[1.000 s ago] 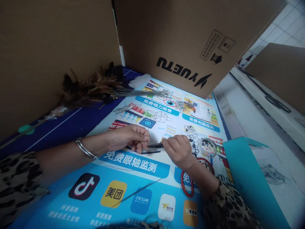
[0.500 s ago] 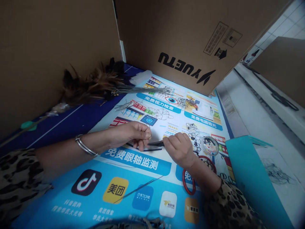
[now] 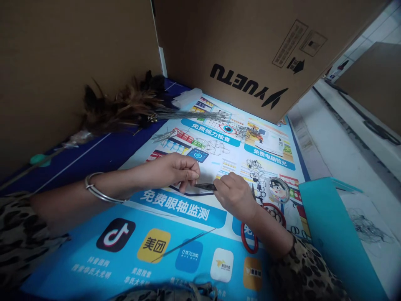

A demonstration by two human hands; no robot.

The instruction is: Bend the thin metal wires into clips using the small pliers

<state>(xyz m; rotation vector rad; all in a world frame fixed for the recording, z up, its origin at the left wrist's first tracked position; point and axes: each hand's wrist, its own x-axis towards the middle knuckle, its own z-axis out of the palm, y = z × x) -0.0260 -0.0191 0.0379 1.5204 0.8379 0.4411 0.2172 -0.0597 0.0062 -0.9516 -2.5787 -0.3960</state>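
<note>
My right hand (image 3: 234, 196) is wrapped around dark needle-nose pliers (image 3: 206, 187), whose slim jaws point left. The fist hides their handles. At the jaws' tip, my left hand (image 3: 183, 171) is closed in a pinch with thumb and fingers together; what it holds is too thin to make out. Red-handled scissors (image 3: 249, 240) lie partly under my right forearm. In front of me some thin dark wires (image 3: 184, 243) rest on the printed poster (image 3: 119, 267). Small black rings (image 3: 260, 190) lie past my right hand.
Loose wire loops (image 3: 216, 146) and a bundle of straight wires (image 3: 197, 114) lie farther back. Brown feathers (image 3: 125, 102) are at the left. A cardboard box (image 3: 194, 50) stands behind. At the right is a teal box (image 3: 328, 217) beside tangled wire (image 3: 368, 228).
My left hand and the pliers' tip have shifted very slightly and the left wrist has turned a little. The whole view has moved a bit; both hands keep their grip.
</note>
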